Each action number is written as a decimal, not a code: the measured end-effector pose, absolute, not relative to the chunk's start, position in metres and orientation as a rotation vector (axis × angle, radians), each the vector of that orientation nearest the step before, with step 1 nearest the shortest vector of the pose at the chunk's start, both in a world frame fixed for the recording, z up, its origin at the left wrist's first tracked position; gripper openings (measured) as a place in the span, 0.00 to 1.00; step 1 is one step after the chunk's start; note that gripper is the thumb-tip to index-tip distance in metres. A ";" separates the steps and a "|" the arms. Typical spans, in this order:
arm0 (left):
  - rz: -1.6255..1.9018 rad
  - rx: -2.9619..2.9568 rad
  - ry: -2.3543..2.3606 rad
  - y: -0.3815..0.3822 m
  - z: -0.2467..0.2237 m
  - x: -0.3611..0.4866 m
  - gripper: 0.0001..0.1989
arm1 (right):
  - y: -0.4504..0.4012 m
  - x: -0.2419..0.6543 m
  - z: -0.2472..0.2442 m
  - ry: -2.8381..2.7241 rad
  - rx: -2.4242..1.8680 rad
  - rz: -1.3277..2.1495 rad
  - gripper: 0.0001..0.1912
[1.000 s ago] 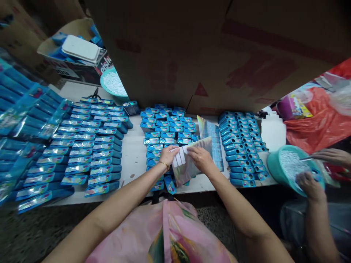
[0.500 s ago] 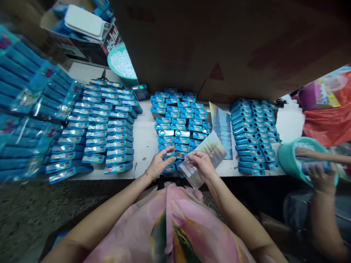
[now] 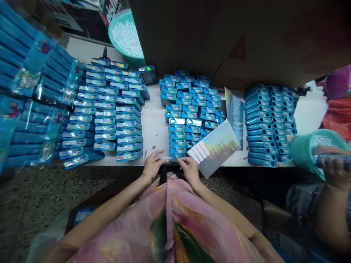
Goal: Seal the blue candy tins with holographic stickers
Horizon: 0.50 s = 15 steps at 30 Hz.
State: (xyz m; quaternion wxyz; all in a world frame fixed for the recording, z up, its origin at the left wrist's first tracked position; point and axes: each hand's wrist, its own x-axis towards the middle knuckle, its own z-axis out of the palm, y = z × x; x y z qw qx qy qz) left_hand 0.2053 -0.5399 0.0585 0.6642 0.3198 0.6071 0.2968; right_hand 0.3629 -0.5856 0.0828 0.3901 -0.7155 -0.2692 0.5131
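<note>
At the front edge of the white table, my left hand [image 3: 153, 164] and my right hand [image 3: 189, 168] pinch the two ends of a small shiny strip [image 3: 169, 159]. The strip lies over the nearest blue boxes of the middle group [image 3: 177, 135]. A gold bracelet circles my left wrist. Right of my right hand, a silvery sticker sheet [image 3: 219, 146] with white strips at its left end rests tilted on the boxes and over the table edge. Behind it lies another shiny sheet [image 3: 236, 117].
Rows of blue boxes stand left [image 3: 128, 138] and right [image 3: 261, 142]. Wrapped blue packs [image 3: 24, 135] fill the far left. A large cardboard box [image 3: 214, 33] rises behind. White pellets fill two teal tubs [image 3: 124, 16], [image 3: 304, 149]; a co-worker's hand [image 3: 336, 171] holds a blue box at right.
The view has shifted. My right hand has let go of the sticker sheet and moved left and down, close to my left hand. The strip is now stretched between both hands.
</note>
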 end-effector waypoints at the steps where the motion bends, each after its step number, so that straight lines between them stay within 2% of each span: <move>1: 0.674 0.705 1.369 -0.541 0.054 0.205 0.27 | -0.587 0.362 0.078 -0.704 -1.848 1.268 0.15; 9: 0.693 0.651 1.399 -0.546 0.040 0.208 0.28 | -0.588 0.366 0.060 -1.124 -2.001 0.939 0.12; 15: 0.692 0.551 1.379 -0.545 0.033 0.214 0.30 | -0.584 0.374 0.051 -1.364 -2.028 0.881 0.10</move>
